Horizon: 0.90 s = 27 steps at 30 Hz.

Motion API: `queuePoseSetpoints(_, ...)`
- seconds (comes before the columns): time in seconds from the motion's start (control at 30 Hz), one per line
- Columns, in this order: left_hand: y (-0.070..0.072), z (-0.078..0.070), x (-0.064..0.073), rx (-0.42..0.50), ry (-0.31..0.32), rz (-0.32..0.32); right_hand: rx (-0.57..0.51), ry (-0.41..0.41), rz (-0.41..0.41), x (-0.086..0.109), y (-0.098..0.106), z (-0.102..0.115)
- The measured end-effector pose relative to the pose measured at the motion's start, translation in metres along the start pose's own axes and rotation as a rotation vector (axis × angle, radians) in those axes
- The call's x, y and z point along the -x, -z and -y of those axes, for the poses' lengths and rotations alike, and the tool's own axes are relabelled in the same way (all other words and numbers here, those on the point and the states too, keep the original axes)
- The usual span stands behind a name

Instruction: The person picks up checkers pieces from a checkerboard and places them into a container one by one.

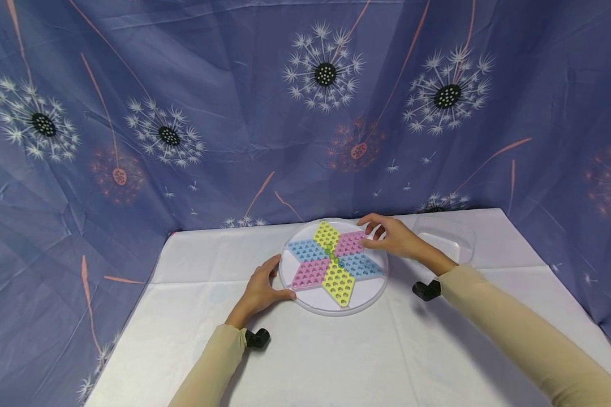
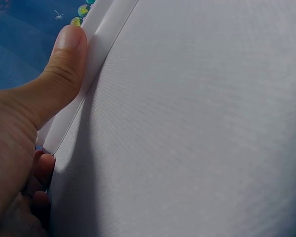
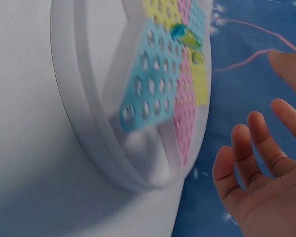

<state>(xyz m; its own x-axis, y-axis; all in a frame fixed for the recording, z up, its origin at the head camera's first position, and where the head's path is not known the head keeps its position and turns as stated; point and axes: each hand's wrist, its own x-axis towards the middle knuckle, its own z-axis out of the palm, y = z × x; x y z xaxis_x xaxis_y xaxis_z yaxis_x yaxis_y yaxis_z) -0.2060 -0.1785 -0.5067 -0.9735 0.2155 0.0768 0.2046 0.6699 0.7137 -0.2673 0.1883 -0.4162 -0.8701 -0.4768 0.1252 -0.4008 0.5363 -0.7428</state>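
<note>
A round white Chinese checkers board [image 1: 310,298] lies on the table, its star in yellow, pink and blue perforated sections. Several green and blue glass marbles [image 1: 334,257] run in a line across its middle. My left hand [image 1: 258,288] holds the board's left edge; in the left wrist view its thumb [image 2: 71,49] lies along the rim and the fingers curl beside it. Over the right edge, close to a pink section [image 1: 349,243], hovers my right hand [image 1: 394,237]. Its fingers [image 3: 244,143] are spread and loosely bent, with nothing between them in the right wrist view.
A clear plastic tray [image 1: 472,240] stands behind the right forearm at the table's far right. White cloth covers the table [image 1: 336,362]. A blue dandelion-print curtain [image 1: 244,113] hangs along the back and sides. Black wrist mounts [image 1: 426,290] stick out from both sleeves.
</note>
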Motion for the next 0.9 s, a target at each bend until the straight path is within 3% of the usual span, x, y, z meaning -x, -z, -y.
queuePoseSetpoints(0.23, 0.000, 0.001, 0.001, -0.001, -0.003, -0.004, -0.008, 0.051, 0.026, -0.007, -0.028, -0.001)
queuePoseSetpoints(0.5, -0.001, 0.002, 0.002, 0.009, 0.001, -0.005, -0.003, 0.028, 0.035, -0.012, -0.056, -0.007)
queuePoseSetpoints(0.9, 0.000, -0.001, 0.001, 0.011, -0.007, -0.005, 0.039, 0.004, 0.045, -0.010, -0.069, -0.012)
